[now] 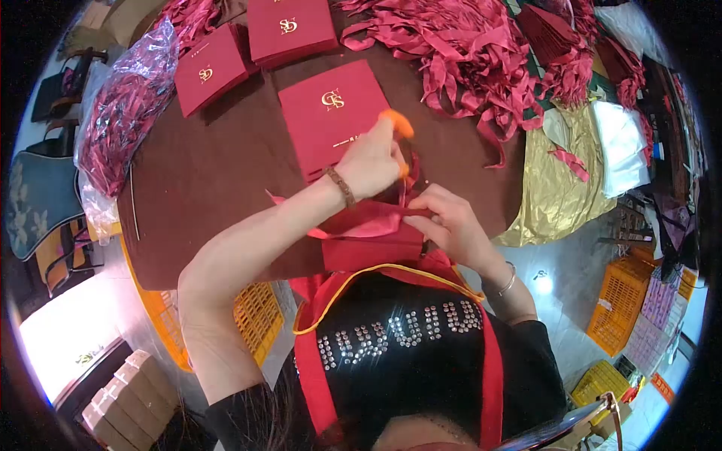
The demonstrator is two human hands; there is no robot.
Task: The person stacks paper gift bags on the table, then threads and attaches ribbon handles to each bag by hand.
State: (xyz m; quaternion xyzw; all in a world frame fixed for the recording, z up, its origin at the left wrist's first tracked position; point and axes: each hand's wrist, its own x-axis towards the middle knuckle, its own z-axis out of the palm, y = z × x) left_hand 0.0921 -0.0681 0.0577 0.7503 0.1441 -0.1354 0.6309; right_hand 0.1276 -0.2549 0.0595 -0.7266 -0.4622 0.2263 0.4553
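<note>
My left hand point(370, 161) is closed round scissors with orange handles point(398, 124), above the near edge of a flat red gift bag point(320, 101) with a gold monogram. The blades are mostly hidden. My right hand point(450, 218) pinches a shiny red ribbon point(372, 223) just below and to the right of the scissors. The ribbon stretches to the left under my left wrist. Beneath it, close to my apron point(323, 301), lies another red piece point(372, 254), partly covered.
Stacked red bags point(289, 34) and a second stack point(214, 71) lie on the brown table point(195, 195). Loose ribbons point(466, 60) heap at the back right, near a gold plastic sheet point(564, 180). A clear bag of ribbons point(128, 113) sits at left. Orange crates point(620, 301) stand on the floor.
</note>
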